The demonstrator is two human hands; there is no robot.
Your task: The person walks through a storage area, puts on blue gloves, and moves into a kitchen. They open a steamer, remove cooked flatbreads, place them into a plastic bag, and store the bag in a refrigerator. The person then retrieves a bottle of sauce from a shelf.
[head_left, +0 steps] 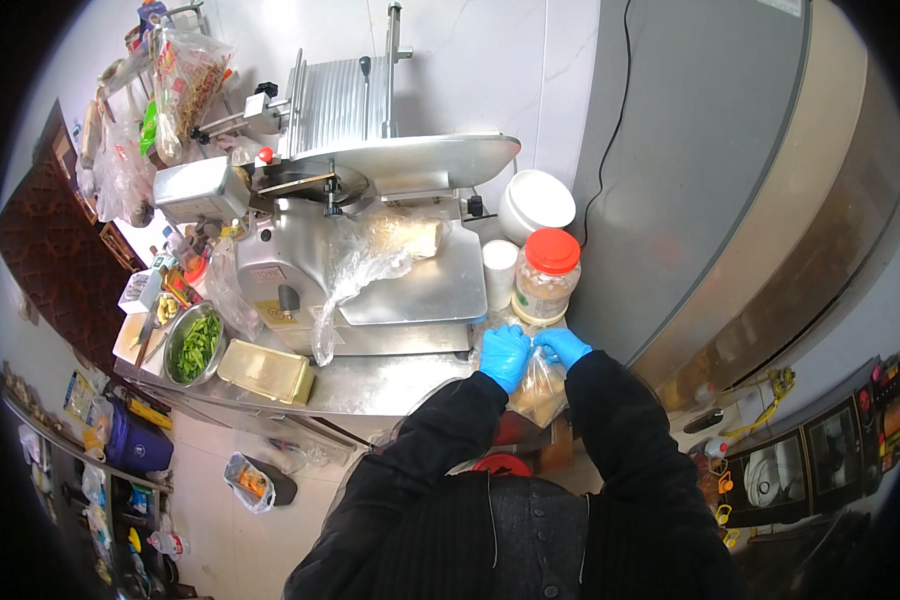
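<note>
Both my hands wear blue gloves and meet at the gathered top of a clear plastic bag [540, 397] with pale yellowish pieces in it, at the right end of the steel counter. My left hand [505, 357] is closed on the bag's neck. From the other side, the bent fingers of my right hand [561, 347] pinch the same neck. Just behind the hands stands a clear plastic jar with a red lid [546, 289]. A metal meat slicer [285, 247] fills the middle of the counter, with a plastic-wrapped pale block [420, 238] on its tray.
On the left of the steel counter [375, 386] are a metal bowl of cut greens [197, 345] and a yellowish lidded container [266, 370]. White bowls [538, 206] and a white tub [499, 262] stand beside the slicer. A grey cabinet side [682, 135] bounds the right; a lined bin [259, 481] stands below.
</note>
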